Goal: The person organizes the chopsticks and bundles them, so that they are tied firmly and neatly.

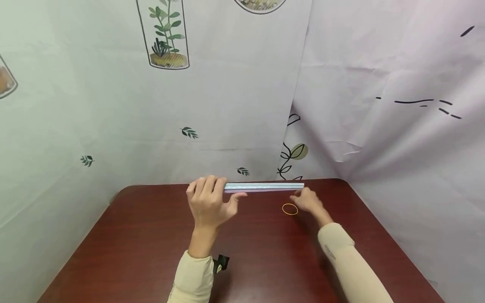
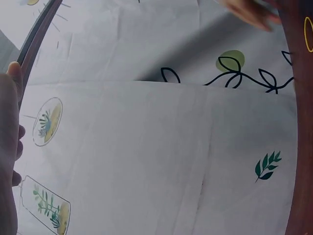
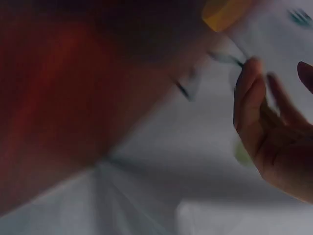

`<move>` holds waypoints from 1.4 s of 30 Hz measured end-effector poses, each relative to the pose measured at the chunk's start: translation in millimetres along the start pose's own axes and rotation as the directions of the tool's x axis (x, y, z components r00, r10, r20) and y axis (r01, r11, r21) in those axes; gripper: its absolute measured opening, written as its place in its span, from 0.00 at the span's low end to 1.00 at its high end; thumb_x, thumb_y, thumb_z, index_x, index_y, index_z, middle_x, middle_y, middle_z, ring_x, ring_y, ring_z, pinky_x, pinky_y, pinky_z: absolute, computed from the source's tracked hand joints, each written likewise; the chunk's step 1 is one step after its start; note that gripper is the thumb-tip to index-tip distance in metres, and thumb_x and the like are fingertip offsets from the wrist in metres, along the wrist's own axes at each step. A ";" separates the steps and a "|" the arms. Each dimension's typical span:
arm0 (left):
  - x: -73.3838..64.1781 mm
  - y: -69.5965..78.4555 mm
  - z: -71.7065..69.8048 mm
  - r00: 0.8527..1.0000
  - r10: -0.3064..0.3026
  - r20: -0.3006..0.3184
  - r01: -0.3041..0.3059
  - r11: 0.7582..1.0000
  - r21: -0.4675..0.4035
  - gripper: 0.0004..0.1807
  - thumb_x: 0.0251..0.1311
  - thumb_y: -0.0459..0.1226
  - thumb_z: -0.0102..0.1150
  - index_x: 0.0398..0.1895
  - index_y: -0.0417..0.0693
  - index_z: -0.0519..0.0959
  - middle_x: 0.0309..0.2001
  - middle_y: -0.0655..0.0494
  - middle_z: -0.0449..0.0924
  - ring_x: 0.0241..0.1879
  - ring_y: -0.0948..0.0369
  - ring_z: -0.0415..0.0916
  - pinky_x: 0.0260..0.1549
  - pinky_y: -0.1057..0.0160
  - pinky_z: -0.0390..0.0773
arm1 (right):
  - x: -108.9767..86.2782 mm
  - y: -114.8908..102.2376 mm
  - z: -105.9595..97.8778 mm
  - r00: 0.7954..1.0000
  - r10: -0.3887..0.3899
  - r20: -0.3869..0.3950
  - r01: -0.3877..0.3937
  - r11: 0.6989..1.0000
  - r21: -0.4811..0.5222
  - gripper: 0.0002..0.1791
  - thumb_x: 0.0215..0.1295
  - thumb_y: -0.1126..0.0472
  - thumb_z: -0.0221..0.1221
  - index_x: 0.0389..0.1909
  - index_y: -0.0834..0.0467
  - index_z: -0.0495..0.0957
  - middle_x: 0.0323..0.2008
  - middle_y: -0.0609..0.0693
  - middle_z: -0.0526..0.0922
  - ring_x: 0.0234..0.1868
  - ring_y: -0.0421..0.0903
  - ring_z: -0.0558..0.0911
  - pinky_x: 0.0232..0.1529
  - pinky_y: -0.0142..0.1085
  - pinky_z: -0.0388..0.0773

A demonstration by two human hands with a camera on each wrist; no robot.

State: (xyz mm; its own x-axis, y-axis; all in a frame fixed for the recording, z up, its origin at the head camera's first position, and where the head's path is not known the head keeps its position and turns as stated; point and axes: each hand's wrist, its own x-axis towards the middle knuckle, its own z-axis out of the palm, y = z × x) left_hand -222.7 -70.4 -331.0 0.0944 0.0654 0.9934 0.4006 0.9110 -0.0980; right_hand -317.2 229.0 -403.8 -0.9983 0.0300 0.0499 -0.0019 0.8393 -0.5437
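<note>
My left hand (image 1: pixel 208 202) grips one end of a slim bundle of long pale blue and lilac sticks (image 1: pixel 265 187), held level above the far part of the table. Its thumb points right, beneath the bundle. Along the upper left of the left wrist view, the same bundle (image 2: pixel 38 41) looks dark and edge-on. A thin yellow rubber band (image 1: pixel 290 204) lies as a loop on the table. Just above and right of it is my right hand (image 1: pixel 308 200), near the bundle's free end. Its fingers (image 3: pixel 250 98) bend loosely, with nothing seen between them.
The dark red table (image 1: pixel 257 252) reaches back to white printed cloth (image 1: pixel 235 105) hung behind and at both sides. A small black device (image 1: pixel 221 264) sits at my left wrist. A blurred orange-yellow patch (image 3: pixel 225 14) tops the right wrist view; I cannot tell what it is.
</note>
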 end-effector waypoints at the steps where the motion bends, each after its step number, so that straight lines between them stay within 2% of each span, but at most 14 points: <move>1: -0.7 -0.5 -0.7 1.000 -0.001 0.000 0.001 1.000 -0.004 0.35 0.62 0.67 0.48 0.20 0.45 0.74 0.21 0.53 0.71 0.24 0.51 0.68 0.38 0.52 0.62 | 5.7 3.7 9.7 0.998 0.032 0.058 -0.031 0.999 -0.025 0.22 0.67 0.52 0.59 0.49 0.67 0.78 0.42 0.64 0.82 0.40 0.60 0.80 0.39 0.55 0.76; 7: -6.0 -5.2 -4.1 1.000 -0.014 0.022 0.015 1.000 -0.015 0.35 0.63 0.67 0.47 0.20 0.45 0.75 0.21 0.53 0.70 0.23 0.52 0.67 0.39 0.52 0.63 | 18.3 19.0 44.2 0.984 0.102 0.146 -0.087 0.991 -0.105 0.11 0.68 0.58 0.58 0.31 0.63 0.76 0.29 0.57 0.76 0.31 0.54 0.75 0.34 0.49 0.73; 10: -8.1 -7.4 -5.5 0.999 -0.015 0.038 0.016 1.000 -0.012 0.35 0.63 0.67 0.47 0.20 0.44 0.74 0.21 0.53 0.70 0.23 0.52 0.67 0.38 0.52 0.63 | 17.1 23.1 50.5 0.983 0.075 0.165 -0.054 0.990 -0.132 0.15 0.69 0.61 0.56 0.20 0.58 0.73 0.23 0.54 0.73 0.27 0.52 0.74 0.30 0.46 0.70; 12: -8.7 -8.8 -5.7 0.999 -0.018 0.047 0.019 1.000 -0.012 0.35 0.63 0.67 0.47 0.20 0.44 0.74 0.21 0.53 0.70 0.23 0.52 0.67 0.38 0.52 0.62 | 16.1 24.7 52.2 0.989 0.003 0.148 0.006 0.998 -0.055 0.16 0.68 0.64 0.55 0.18 0.59 0.72 0.21 0.52 0.74 0.25 0.48 0.74 0.29 0.42 0.71; 14: -8.4 -10.2 -5.3 0.998 -0.027 0.054 0.028 1.000 -0.013 0.35 0.62 0.67 0.48 0.20 0.44 0.74 0.21 0.53 0.70 0.23 0.52 0.67 0.38 0.52 0.63 | 15.3 24.9 51.0 0.988 -0.080 0.130 0.059 0.986 0.159 0.11 0.68 0.69 0.52 0.24 0.64 0.72 0.21 0.52 0.76 0.24 0.45 0.76 0.29 0.39 0.74; 16: -7.8 -11.3 -4.6 0.998 -0.033 0.060 0.034 0.999 -0.012 0.36 0.62 0.67 0.47 0.20 0.44 0.74 0.21 0.53 0.70 0.23 0.52 0.66 0.38 0.52 0.63 | 13.5 22.5 46.1 0.981 -0.154 0.121 0.083 0.887 0.453 0.03 0.67 0.74 0.49 0.33 0.71 0.69 0.22 0.53 0.78 0.24 0.42 0.79 0.31 0.36 0.79; 19: -6.8 -12.4 -3.8 0.997 -0.039 0.063 0.040 0.999 -0.016 0.36 0.62 0.68 0.47 0.20 0.44 0.74 0.21 0.53 0.70 0.24 0.52 0.67 0.38 0.52 0.63 | 5.0 12.8 28.7 0.972 -0.176 0.154 -0.016 0.607 0.795 0.08 0.68 0.76 0.45 0.46 0.72 0.63 0.26 0.54 0.80 0.26 0.42 0.81 0.34 0.35 0.82; 23: -5.2 -13.3 -2.8 0.997 -0.043 0.059 0.044 0.999 -0.013 0.36 0.62 0.68 0.46 0.20 0.44 0.75 0.21 0.53 0.70 0.24 0.52 0.67 0.38 0.52 0.63 | -15.3 -7.0 -10.5 0.960 -0.219 0.175 -0.099 0.318 0.943 0.09 0.71 0.76 0.43 0.47 0.65 0.64 0.31 0.50 0.80 0.27 0.42 0.80 0.36 0.34 0.81; 27: -3.9 -14.0 -1.5 0.997 -0.049 0.058 0.050 0.999 -0.012 0.36 0.62 0.68 0.47 0.21 0.44 0.76 0.21 0.53 0.71 0.24 0.52 0.67 0.38 0.52 0.64 | -37.4 -24.7 -48.3 0.922 -0.384 0.056 -0.008 0.125 0.992 0.15 0.70 0.80 0.42 0.47 0.61 0.70 0.36 0.50 0.82 0.28 0.42 0.79 0.30 0.31 0.78; 31: -4.4 -15.2 -1.1 0.997 -0.051 0.053 0.052 0.999 -0.011 0.36 0.62 0.68 0.47 0.20 0.44 0.75 0.21 0.53 0.71 0.23 0.52 0.67 0.37 0.52 0.64 | -54.5 -39.0 -67.2 0.841 -0.518 -0.154 0.157 -0.039 0.987 0.14 0.68 0.80 0.49 0.44 0.61 0.74 0.39 0.54 0.84 0.28 0.43 0.79 0.26 0.29 0.75; 33: -4.4 -16.4 -1.3 0.997 -0.054 0.052 0.054 0.998 -0.007 0.36 0.62 0.68 0.46 0.20 0.44 0.75 0.20 0.53 0.71 0.23 0.52 0.67 0.37 0.52 0.64 | -59.7 -46.9 -71.0 0.810 -0.531 -0.249 0.239 -0.088 0.967 0.10 0.67 0.79 0.53 0.42 0.62 0.76 0.39 0.55 0.85 0.29 0.44 0.82 0.29 0.29 0.78; 35: -4.4 -17.5 -1.6 0.997 -0.055 0.056 0.055 0.998 -0.002 0.36 0.62 0.68 0.46 0.20 0.44 0.75 0.20 0.53 0.71 0.23 0.52 0.67 0.37 0.52 0.64 | -63.3 -55.3 -72.6 0.789 -0.525 -0.318 0.313 -0.102 0.944 0.08 0.63 0.78 0.58 0.38 0.64 0.78 0.38 0.57 0.86 0.33 0.45 0.84 0.34 0.31 0.80; 36: -4.4 -17.8 -1.7 0.997 -0.054 0.058 0.054 0.999 -0.001 0.36 0.62 0.68 0.46 0.20 0.44 0.75 0.20 0.53 0.71 0.23 0.51 0.67 0.37 0.52 0.64 | -65.3 -59.5 -73.0 0.781 -0.521 -0.344 0.359 -0.076 0.930 0.07 0.62 0.78 0.60 0.36 0.65 0.80 0.38 0.57 0.87 0.35 0.46 0.85 0.36 0.32 0.81; 42: -4.0 -16.7 -3.2 0.997 -0.036 0.070 0.036 0.999 0.009 0.36 0.62 0.68 0.46 0.20 0.44 0.74 0.20 0.53 0.70 0.23 0.52 0.67 0.38 0.52 0.64 | -77.7 -77.7 -68.5 0.732 -0.556 -0.394 0.574 0.191 0.796 0.08 0.56 0.75 0.67 0.35 0.63 0.86 0.39 0.52 0.88 0.46 0.46 0.85 0.42 0.30 0.80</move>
State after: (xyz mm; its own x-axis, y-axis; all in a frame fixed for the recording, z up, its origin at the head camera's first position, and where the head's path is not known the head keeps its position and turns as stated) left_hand -226.8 -87.1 -333.6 0.0160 0.0605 0.9980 0.3959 0.9162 -0.0619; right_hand -235.5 198.6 -308.0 -0.7065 -0.2308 0.6690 -0.6198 -0.2547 -0.7423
